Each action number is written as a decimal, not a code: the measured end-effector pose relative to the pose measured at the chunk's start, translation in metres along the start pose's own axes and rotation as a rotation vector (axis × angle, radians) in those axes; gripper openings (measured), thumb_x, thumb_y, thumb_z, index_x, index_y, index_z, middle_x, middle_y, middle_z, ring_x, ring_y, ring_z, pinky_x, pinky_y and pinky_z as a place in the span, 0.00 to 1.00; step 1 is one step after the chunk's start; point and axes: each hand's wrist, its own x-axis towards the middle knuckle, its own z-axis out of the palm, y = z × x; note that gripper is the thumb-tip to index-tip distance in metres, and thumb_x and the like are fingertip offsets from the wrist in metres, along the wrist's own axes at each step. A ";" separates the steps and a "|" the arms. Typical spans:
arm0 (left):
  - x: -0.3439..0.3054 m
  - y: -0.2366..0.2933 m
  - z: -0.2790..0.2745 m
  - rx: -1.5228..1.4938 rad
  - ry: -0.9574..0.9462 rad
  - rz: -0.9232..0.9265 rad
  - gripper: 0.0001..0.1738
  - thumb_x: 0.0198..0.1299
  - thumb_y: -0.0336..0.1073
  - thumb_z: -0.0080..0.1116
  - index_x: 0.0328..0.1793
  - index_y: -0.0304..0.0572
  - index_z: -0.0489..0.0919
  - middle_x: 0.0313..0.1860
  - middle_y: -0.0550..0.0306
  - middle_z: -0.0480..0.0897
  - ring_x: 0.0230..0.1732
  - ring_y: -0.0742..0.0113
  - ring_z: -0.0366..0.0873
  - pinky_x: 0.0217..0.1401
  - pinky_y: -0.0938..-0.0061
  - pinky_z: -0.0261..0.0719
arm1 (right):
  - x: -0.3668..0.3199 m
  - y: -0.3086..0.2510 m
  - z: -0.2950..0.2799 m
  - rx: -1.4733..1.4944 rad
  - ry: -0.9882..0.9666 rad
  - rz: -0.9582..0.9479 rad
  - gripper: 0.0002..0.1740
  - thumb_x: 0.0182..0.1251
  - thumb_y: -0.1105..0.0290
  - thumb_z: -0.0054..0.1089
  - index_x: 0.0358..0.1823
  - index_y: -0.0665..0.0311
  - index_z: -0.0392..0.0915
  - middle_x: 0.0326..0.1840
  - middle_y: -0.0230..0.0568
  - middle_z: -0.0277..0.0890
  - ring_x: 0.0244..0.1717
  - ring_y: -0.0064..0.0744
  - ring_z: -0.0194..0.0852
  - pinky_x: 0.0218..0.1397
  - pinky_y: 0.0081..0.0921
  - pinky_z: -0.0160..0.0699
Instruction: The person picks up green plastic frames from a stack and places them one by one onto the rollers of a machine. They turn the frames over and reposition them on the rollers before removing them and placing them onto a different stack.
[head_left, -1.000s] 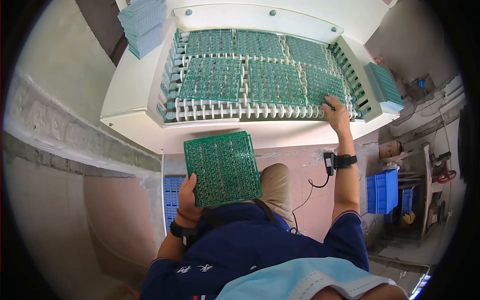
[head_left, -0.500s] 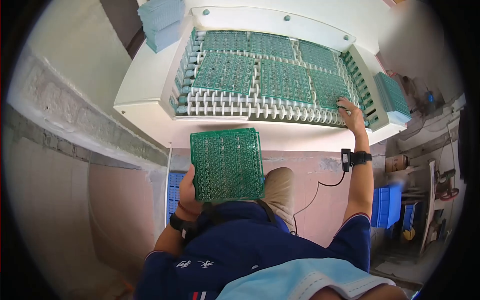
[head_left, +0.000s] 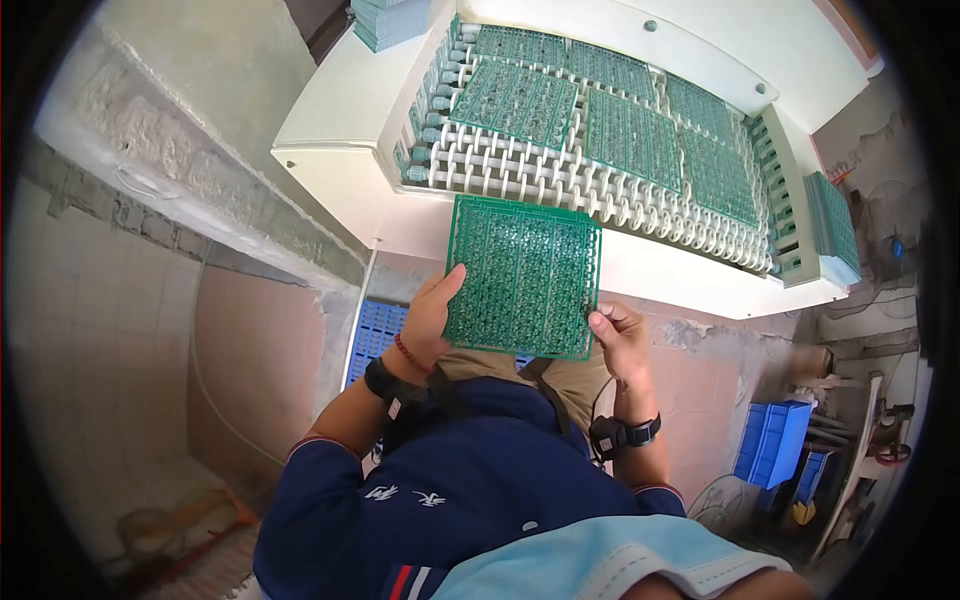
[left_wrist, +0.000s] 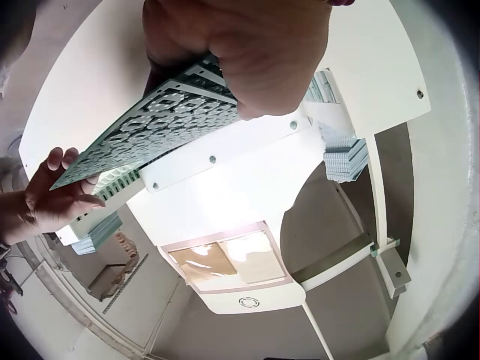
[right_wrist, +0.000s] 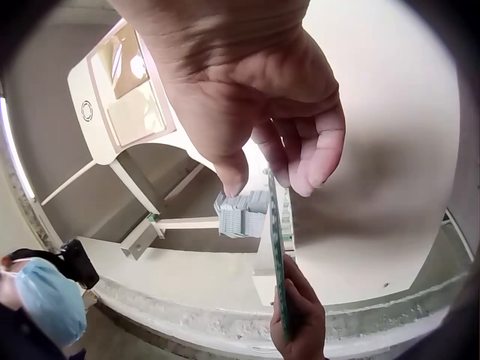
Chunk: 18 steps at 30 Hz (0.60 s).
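Observation:
A thin stack of green circuit boards is held up in front of the person's lap. The left hand grips its left edge, thumb over the face; the left wrist view shows the boards tilted under that hand. At the opposite edge is the right hand. In the right wrist view, the boards' edge passes between the thumb and fingers of the right hand, with a gap beside the thumb. Beyond, several green circuit boards lie in two rows on white conveyor rollers.
The rollers sit in a white machine housing. Stacks of boards stand on its left side and right side. Blue crates are at the lower right, and a concrete ledge runs along the left.
The right hand has left the front right board on the rollers and come back to the held stack's right edge. The held stack is raised toward the machine's front. The head view has shifted.

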 end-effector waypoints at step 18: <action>0.010 -0.010 -0.007 0.217 -0.042 0.184 0.16 0.68 0.34 0.44 0.57 0.35 0.72 0.48 0.59 0.79 0.44 0.76 0.76 0.47 0.79 0.76 | -0.017 -0.020 0.023 -0.088 0.251 -0.082 0.10 0.65 0.76 0.55 0.46 0.73 0.75 0.38 0.35 0.77 0.37 0.18 0.71 0.42 0.17 0.71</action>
